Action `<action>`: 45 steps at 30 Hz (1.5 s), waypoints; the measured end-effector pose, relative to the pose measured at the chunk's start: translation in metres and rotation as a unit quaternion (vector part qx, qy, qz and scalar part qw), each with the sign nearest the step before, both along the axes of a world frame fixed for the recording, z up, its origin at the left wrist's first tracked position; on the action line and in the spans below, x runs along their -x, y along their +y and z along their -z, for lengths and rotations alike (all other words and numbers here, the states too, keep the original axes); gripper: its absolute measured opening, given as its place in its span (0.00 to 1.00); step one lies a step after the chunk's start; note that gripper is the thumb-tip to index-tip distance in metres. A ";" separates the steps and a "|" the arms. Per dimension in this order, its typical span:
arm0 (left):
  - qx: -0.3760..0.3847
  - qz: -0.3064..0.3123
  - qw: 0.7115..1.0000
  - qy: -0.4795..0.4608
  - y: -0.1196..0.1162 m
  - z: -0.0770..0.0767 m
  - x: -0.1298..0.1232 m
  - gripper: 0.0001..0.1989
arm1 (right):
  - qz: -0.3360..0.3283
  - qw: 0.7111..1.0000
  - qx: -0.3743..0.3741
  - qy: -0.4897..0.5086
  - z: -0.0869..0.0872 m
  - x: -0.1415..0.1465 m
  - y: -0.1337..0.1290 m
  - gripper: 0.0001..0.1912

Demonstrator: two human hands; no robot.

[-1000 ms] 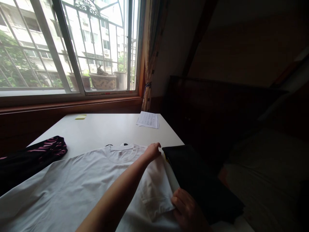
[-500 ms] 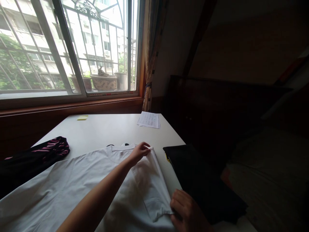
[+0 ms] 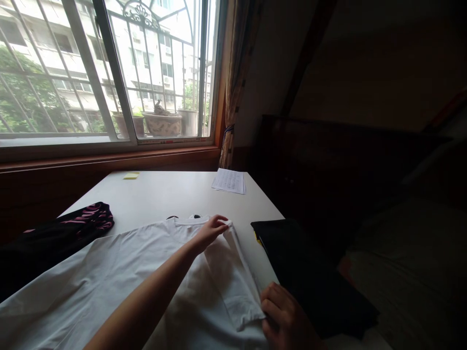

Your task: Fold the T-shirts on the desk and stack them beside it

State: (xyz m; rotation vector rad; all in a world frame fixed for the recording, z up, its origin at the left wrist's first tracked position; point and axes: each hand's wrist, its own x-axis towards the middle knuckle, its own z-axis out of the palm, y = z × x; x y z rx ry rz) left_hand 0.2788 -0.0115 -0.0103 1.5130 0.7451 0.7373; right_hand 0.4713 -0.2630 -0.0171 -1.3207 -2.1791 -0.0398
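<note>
A white shirt [image 3: 120, 262] lies spread over the near part of the white table, its collar towards the window. My left hand [image 3: 213, 231] reaches across it and pinches the folded edge near the shoulder, right of the collar. Lower right, my right hand [image 3: 282, 311] is closed on the shirt's edge by the sleeve. Between the two hands the edge runs nearly straight, with the fabric folded inwards. A dark folded cloth [image 3: 302, 272] with a bit of yellow at its edge lies just right of my right hand.
A black garment with pink lettering [image 3: 87, 221] lies at the left. Papers [image 3: 229, 181] and a yellow note [image 3: 131, 175] rest at the far edge of the white table [image 3: 164, 192]. Beyond are a barred window [image 3: 146, 73] and a tied curtain [image 3: 229, 116].
The view has shifted slightly, so the table and window appear further right. Both hands keep their hold on the shirt, with little movement otherwise.
</note>
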 end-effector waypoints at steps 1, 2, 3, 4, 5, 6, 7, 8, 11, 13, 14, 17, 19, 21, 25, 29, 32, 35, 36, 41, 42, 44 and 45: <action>-0.007 0.009 1.000 0.013 0.002 0.000 -0.005 0.20 | 0.004 1.000 -0.005 -0.003 0.001 -0.001 0.000 0.11; -0.015 0.018 0.999 0.028 0.004 0.001 -0.011 0.21 | 0.009 1.000 -0.011 -0.005 0.003 -0.002 0.001 0.11; -0.023 0.024 0.999 0.043 0.006 0.002 -0.016 0.22 | 0.016 1.000 -0.016 -0.006 0.005 -0.003 0.001 0.11; -0.032 0.029 0.998 0.056 0.008 0.003 -0.022 0.23 | 0.025 0.999 -0.020 -0.007 0.007 -0.004 0.002 0.12; -0.041 0.031 0.996 0.067 0.010 0.005 -0.029 0.24 | 0.035 0.999 -0.024 -0.008 0.010 -0.005 0.002 0.12; -0.052 0.033 0.995 0.076 0.012 0.006 -0.035 0.24 | 0.044 0.999 -0.027 -0.011 0.012 -0.006 0.002 0.12; -0.064 0.035 0.994 0.084 0.014 0.007 -0.042 0.24 | 0.052 0.998 -0.030 -0.016 0.015 -0.008 0.003 0.13; -0.076 0.038 0.992 0.091 0.016 0.009 -0.049 0.23 | 0.060 0.997 -0.035 -0.024 0.017 -0.009 0.003 0.13; -0.119 0.048 0.986 0.105 0.018 0.012 -0.067 0.25 | 0.100 0.992 -0.055 -0.051 0.024 -0.012 0.005 0.17; -0.158 0.050 0.979 0.115 0.017 0.015 -0.078 0.28 | 0.144 0.985 -0.066 -0.061 0.028 -0.016 0.006 0.19; -0.181 0.049 0.975 0.122 0.016 0.017 -0.082 0.29 | 0.166 0.982 -0.069 -0.062 0.029 -0.018 0.007 0.20; -0.263 0.045 0.953 0.143 0.010 0.023 -0.088 0.31 | 0.212 0.972 -0.073 -0.068 0.034 -0.025 0.010 0.20; -0.315 0.047 0.935 0.156 0.006 0.026 -0.087 0.30 | 0.225 0.968 -0.078 -0.074 0.036 -0.029 0.011 0.21; -0.358 0.049 0.917 0.167 0.002 0.028 -0.083 0.27 | 0.230 0.966 -0.079 -0.083 0.037 -0.031 0.011 0.21; -0.427 0.076 0.883 0.181 -0.002 0.033 -0.070 0.19 | 0.242 0.960 -0.099 -0.095 0.036 -0.032 0.012 0.19; -0.481 0.110 0.841 0.221 -0.004 0.041 -0.060 0.21 | 0.262 0.953 -0.106 -0.112 0.030 -0.032 0.012 0.18; -0.486 0.102 0.831 0.250 -0.003 0.045 -0.057 0.23 | 0.257 0.954 -0.086 -0.125 0.025 -0.033 0.009 0.16; -0.480 0.097 0.826 0.280 0.001 0.042 -0.058 0.25 | 0.228 0.962 -0.062 -0.135 0.022 -0.036 0.001 0.13; -0.475 0.098 0.825 0.290 0.003 0.040 -0.058 0.25 | 0.219 0.965 -0.055 -0.136 0.021 -0.037 -0.003 0.13; -0.470 0.107 0.818 0.315 0.014 0.035 -0.062 0.25 | 0.228 0.966 -0.054 -0.113 0.016 -0.046 -0.016 0.09; -0.470 0.106 0.817 0.316 0.015 0.036 -0.062 0.25 | 0.226 0.966 -0.057 -0.109 0.014 -0.047 -0.016 0.05; -0.471 0.102 0.816 0.319 0.017 0.036 -0.063 0.25 | 0.210 0.969 -0.059 -0.113 0.011 -0.048 -0.015 0.08; -0.472 0.100 0.815 0.322 0.017 0.037 -0.063 0.24 | 0.199 0.971 -0.055 -0.117 0.009 -0.048 -0.013 0.12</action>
